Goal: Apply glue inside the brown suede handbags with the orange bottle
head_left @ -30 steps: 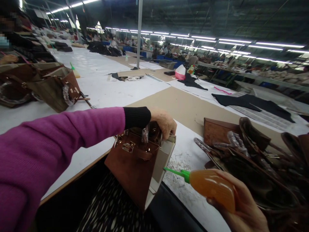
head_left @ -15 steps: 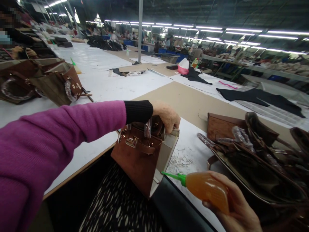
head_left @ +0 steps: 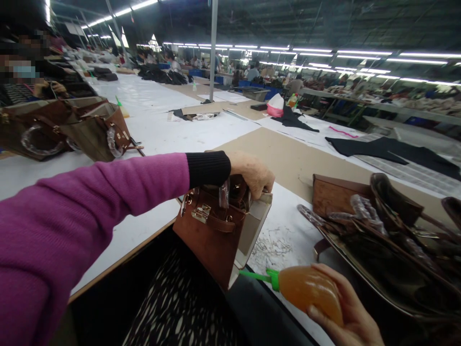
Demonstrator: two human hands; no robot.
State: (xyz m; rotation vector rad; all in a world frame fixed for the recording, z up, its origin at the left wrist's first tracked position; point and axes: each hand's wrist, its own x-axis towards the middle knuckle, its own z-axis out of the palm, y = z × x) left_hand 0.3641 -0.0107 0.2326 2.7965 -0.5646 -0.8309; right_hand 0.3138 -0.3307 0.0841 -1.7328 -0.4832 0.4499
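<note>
A brown handbag point(head_left: 209, 250) with gold-coloured hardware and plastic-wrapped handles leans tilted at the table's near edge, over my lap. My left hand point(head_left: 254, 174) grips its top rim at the right end, fingers closed over the edge and partly hidden. The bag's pale side panel point(head_left: 252, 226) faces right. In my right hand point(head_left: 345, 307) is a squeeze bottle point(head_left: 308, 290) of amber liquid, held on its side. Its thin green nozzle points left, the tip at the lower corner of the side panel; whether it touches I cannot tell.
More brown handbags point(head_left: 363, 240) lie piled on the right, and others point(head_left: 90, 127) stand at the left near another person. Thread scraps point(head_left: 273, 245) litter the white table. Black material pieces point(head_left: 389, 149) and a pink container point(head_left: 274, 106) sit farther back, beyond brown paper point(head_left: 266, 149).
The whole view has shifted slightly, so the scene sits a little lower and to the right. The nozzle tip has come lower along the bag's side panel. Both hands keep their holds.
</note>
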